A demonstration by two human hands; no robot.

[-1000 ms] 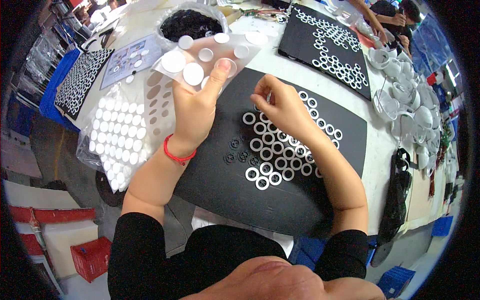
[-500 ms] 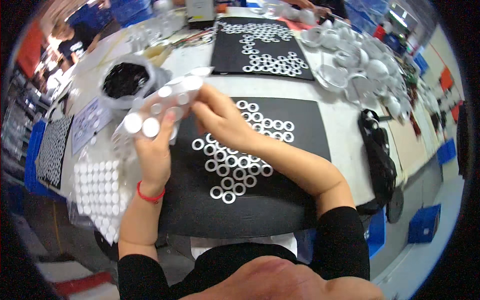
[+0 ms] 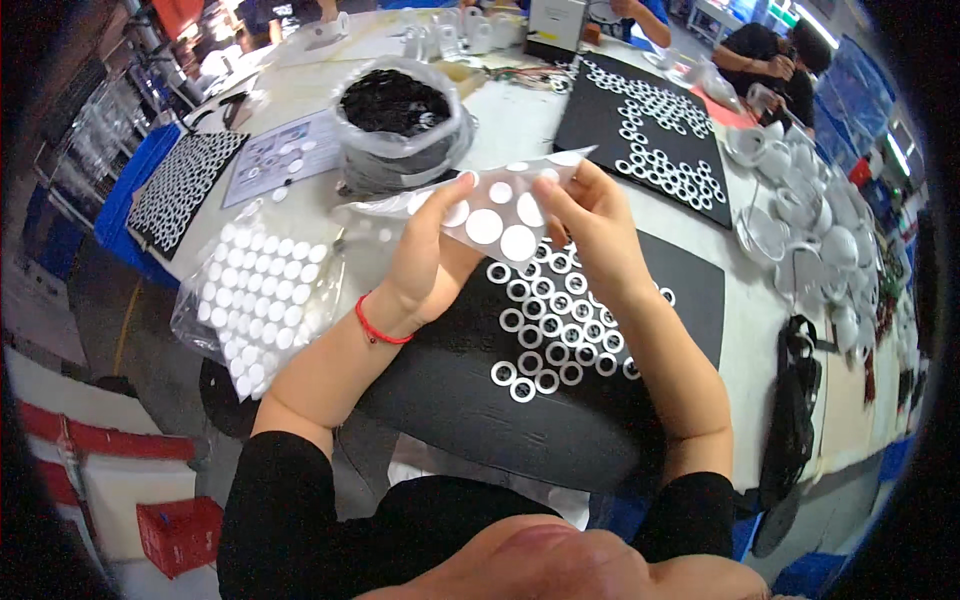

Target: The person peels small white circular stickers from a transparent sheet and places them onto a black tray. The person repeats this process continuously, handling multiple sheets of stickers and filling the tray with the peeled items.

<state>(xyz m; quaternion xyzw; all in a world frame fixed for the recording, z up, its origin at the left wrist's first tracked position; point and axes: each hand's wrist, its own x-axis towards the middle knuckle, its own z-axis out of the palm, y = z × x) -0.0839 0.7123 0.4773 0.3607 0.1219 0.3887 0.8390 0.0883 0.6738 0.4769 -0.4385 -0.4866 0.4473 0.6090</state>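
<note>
Between both hands is a translucent sheet of round white stickers [image 3: 500, 215], tilted above the work mat. My left hand [image 3: 430, 255] grips its left side, thumb on top and fingers underneath. My right hand [image 3: 595, 220] pinches its right end between thumb and fingers; whether a loose sticker is in that pinch I cannot tell. Below them, several white rings [image 3: 550, 325] with dark centres lie in rows on a black mat [image 3: 480, 420]. Left of my left arm, more round white stickers [image 3: 260, 290] on sheets rest on a clear plastic bag [image 3: 195, 320].
A lined bucket of black pieces [image 3: 400, 105] stands beyond my left hand. Another ring-covered black board [image 3: 590, 130] lies at the back, near clear plastic cups [image 3: 800, 220]. At far left, a board of rings [image 3: 190, 185] sits by a blue crate [image 3: 120, 235]. Other people work across the table.
The view has turned left, so the table appears shifted right. My hands have drawn the sticker sheet closer to level, and my right hand has moved to its right end.
</note>
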